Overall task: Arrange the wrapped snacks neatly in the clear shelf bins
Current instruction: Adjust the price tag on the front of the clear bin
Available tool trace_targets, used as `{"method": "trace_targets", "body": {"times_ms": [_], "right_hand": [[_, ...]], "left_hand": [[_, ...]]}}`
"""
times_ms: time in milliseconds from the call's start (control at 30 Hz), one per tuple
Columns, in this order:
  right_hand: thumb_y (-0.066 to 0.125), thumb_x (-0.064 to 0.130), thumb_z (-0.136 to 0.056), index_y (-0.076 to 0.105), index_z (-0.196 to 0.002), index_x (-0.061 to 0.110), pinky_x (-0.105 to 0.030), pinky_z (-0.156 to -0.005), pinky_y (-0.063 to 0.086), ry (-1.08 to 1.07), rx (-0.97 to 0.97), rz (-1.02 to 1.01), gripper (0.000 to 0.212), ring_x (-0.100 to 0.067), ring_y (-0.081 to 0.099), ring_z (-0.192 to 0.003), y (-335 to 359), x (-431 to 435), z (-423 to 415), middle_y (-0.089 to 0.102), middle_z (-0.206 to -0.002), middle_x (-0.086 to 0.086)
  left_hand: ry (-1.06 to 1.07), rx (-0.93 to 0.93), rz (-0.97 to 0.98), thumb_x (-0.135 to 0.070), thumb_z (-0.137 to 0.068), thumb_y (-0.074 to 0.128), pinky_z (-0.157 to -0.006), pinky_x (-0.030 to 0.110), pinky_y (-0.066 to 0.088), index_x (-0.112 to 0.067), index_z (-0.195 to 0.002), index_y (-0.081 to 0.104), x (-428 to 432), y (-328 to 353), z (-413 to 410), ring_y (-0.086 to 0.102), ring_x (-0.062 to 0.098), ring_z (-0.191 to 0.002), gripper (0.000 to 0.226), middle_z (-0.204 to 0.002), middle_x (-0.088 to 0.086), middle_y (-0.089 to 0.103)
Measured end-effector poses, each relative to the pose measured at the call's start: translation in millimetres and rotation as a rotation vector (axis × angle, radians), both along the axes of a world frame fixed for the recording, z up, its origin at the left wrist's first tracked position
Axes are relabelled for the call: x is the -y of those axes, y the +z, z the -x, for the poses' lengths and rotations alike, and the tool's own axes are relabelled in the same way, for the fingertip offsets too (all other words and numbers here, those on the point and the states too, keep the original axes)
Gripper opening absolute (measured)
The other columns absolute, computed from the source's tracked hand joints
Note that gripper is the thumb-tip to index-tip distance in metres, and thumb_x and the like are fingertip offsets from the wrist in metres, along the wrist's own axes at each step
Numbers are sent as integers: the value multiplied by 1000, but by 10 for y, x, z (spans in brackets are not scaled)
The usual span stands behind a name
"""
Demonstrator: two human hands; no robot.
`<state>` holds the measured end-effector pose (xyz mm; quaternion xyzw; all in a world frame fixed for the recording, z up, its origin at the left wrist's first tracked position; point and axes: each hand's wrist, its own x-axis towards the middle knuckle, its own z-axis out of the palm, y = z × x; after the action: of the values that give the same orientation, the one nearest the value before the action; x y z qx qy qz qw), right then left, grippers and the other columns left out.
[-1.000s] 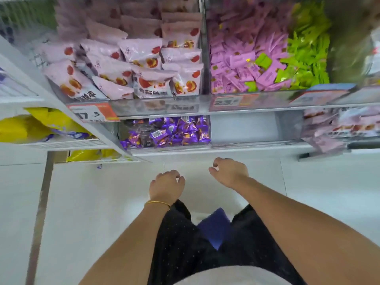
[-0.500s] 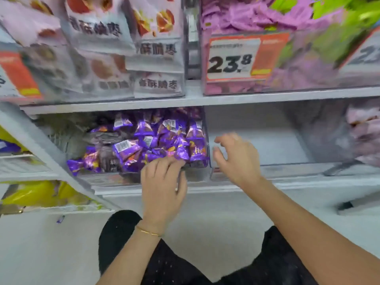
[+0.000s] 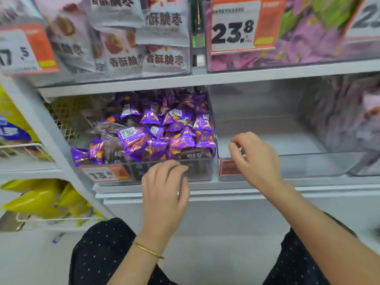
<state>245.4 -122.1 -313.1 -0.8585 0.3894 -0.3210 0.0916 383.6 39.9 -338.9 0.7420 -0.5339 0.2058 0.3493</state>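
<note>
A clear bin (image 3: pixel 201 173) on the low shelf holds a heap of purple wrapped snacks (image 3: pixel 164 132). One purple snack (image 3: pixel 82 156) hangs over the bin's left front corner. My left hand (image 3: pixel 164 188) hovers in front of this bin's front wall, fingers loosely bent, holding nothing. To the right stands a second clear bin (image 3: pixel 308 165) with nothing visible inside. My right hand (image 3: pixel 255 159) is at that bin's front rim with fingers loosely curled and nothing in them.
Above, bins hold grey-and-pink date bags (image 3: pixel 162 38) and pink and green packets (image 3: pixel 308 38), with price tags (image 3: pixel 234 27). Yellow bags (image 3: pixel 41 198) lie on wire shelves at the left. Another bin with pinkish packs (image 3: pixel 366 120) sits at far right. White floor lies below.
The view has moved closer to the low shelf. Both hands have risen from near my knees to the fronts of the two low bins.
</note>
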Motion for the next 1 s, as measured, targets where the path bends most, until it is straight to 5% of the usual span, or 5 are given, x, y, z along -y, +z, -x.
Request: {"method": "trace_targets", "body": {"times_ms": [233,433,567,700,1000], "right_hand": [[31,42,-98,49,-72,18,-31,-59,27,21,-368,-35,40,-23,50,-77,44,277,472,52,-74,2],[46,60,-88,61,-105,28,-29,-68,35,174,-408,11,39,-17,60,-92,22,381,630,67,-95,7],[45,54,-91,59,-99,24,-30,-60,31,201,-368,64,34,-20,60,-86,18,463,610,66,-86,4],[42,57,-84,58,-73,22,-19,-42,21,217,-258,289,40,-19,58,-55,168,517,637,58,-57,6],[49,58,-85,60,-88,24,-30,-63,39,268,-375,24,36,-17,58,-77,231,308,790,65,-79,5]], "left_hand": [[-118,305,1,-18,-83,59,-86,35,36,-16,-103,68,400,105,349,49,22,-102,22,-105,-1,64],[-42,513,-68,-30,-83,58,-93,40,30,-19,-101,69,805,15,305,43,22,-108,24,-111,1,64],[-2,521,-28,-26,-83,62,-91,40,30,-18,-92,69,898,10,294,44,23,-107,14,-109,1,65],[55,471,77,-26,-86,62,-89,40,30,-19,-93,68,922,150,290,44,23,-106,12,-109,-1,66],[-49,511,42,-30,-87,62,-90,39,31,-21,-89,69,706,47,393,46,21,-105,12,-108,-2,66]]}}
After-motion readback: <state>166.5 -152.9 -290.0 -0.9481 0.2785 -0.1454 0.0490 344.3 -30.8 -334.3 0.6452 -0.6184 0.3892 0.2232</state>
